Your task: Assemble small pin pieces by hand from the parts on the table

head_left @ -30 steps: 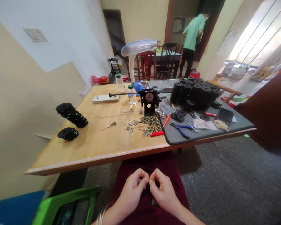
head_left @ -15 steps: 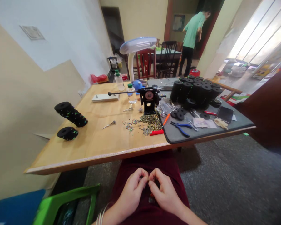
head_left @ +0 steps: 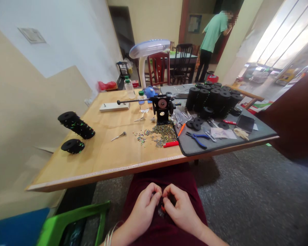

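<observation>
My left hand (head_left: 146,204) and my right hand (head_left: 180,207) are held close together above my dark red lap (head_left: 156,181). Thumb and forefinger are pinched on each hand, fingertips almost meeting. Whatever lies between them is too small or hidden to make out. Just below and between the hands shows a small red and dark thing (head_left: 162,208), partly covered by my right hand. Beyond the lap is the wooden table (head_left: 113,155), with a pile of small metallic pieces (head_left: 166,134) and loose coloured beads near its front edge.
A black winding device (head_left: 162,109) with a long rod stands mid-table under a lamp (head_left: 149,48). Blue pliers (head_left: 199,138) lie on the grey mat (head_left: 195,150), before several black foam rolls (head_left: 210,97). More foam rolls (head_left: 77,124) stand left. A person (head_left: 213,37) is in the background.
My hands keep their pinch, with a slightly wider gap between the fingertips. The red and dark thing below shows more to the left. The background person bends further forward.
</observation>
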A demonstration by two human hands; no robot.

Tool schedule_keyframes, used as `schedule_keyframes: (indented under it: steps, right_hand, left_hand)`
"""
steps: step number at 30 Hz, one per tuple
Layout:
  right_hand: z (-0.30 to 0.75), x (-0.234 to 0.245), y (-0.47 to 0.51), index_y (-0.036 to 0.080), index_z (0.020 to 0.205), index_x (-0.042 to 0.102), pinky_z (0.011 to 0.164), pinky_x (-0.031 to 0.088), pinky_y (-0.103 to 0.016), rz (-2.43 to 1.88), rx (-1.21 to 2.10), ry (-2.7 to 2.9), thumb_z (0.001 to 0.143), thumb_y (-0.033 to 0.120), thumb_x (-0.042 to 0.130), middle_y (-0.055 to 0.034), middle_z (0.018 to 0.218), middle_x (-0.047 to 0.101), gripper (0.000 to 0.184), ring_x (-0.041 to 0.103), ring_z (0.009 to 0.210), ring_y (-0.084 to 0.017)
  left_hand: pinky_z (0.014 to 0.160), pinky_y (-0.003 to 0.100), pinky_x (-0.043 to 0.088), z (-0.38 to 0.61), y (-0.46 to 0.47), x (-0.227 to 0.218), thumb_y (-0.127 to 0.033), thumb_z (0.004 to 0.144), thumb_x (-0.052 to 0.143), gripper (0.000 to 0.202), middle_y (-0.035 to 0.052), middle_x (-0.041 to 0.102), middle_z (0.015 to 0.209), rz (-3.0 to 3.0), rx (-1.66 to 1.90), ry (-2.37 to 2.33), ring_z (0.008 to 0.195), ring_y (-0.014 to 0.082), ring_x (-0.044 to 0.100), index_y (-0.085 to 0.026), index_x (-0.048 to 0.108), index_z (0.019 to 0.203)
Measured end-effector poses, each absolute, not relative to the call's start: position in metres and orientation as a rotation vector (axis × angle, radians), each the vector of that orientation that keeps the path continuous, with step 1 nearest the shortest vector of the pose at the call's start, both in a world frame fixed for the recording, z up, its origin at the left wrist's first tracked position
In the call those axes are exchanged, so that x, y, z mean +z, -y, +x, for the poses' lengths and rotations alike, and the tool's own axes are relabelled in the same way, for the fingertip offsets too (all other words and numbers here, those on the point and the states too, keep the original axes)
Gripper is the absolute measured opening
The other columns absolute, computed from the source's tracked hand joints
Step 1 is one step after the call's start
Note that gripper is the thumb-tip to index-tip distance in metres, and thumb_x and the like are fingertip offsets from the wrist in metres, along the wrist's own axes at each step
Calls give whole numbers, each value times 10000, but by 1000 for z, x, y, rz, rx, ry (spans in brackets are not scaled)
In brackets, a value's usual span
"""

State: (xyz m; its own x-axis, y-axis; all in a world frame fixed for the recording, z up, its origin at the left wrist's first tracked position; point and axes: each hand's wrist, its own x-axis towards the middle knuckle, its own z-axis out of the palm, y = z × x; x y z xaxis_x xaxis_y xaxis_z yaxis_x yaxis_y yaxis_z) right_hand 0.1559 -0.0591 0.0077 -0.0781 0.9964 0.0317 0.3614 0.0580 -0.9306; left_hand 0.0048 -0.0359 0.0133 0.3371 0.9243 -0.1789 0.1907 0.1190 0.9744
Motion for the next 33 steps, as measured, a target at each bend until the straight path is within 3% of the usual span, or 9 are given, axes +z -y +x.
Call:
schedule_keyframes:
  steps: [8, 15, 26, 33]
  right_hand:
    - [158, 8, 59, 192, 716, 547, 577, 397, -217, -1413, 1095, 1532, 833, 185, 515, 22, 662, 599, 122, 526, 605, -127]
    - [155, 13, 57, 191, 816, 576, 632, 458, -244, -1307, 1300, 1359, 934, 282, 410, 2, 636, 650, 223, 603, 623, -149]
    - [153, 12, 59, 185, 712, 554, 588, 402, -219, -1439, 1156, 1528, 778, 144, 533, 22, 660, 611, 80, 532, 605, -125]
    - [152, 13, 59, 185, 692, 547, 583, 397, -211, -1444, 1167, 1546, 809, 162, 508, 16, 650, 622, 125, 538, 603, -122]
  left_hand:
    - [604, 248, 372, 2, 36, 10, -351, 871, 518, 217, -19, 469, 667, 1363, 762, -1113, 626, 147, 418, -191, 509, 725]
    - [610, 254, 380, 3, 36, 15, -371, 869, 515, 234, -18, 509, 641, 1344, 752, -1107, 611, 152, 449, -199, 508, 711]
    - [611, 248, 390, 0, 36, 17, -309, 854, 528, 190, -16, 496, 671, 1365, 766, -1122, 635, 152, 442, -189, 518, 708]
    - [614, 244, 387, -4, 39, 17, -304, 871, 521, 189, -12, 502, 684, 1390, 757, -1112, 644, 151, 447, -188, 522, 721]
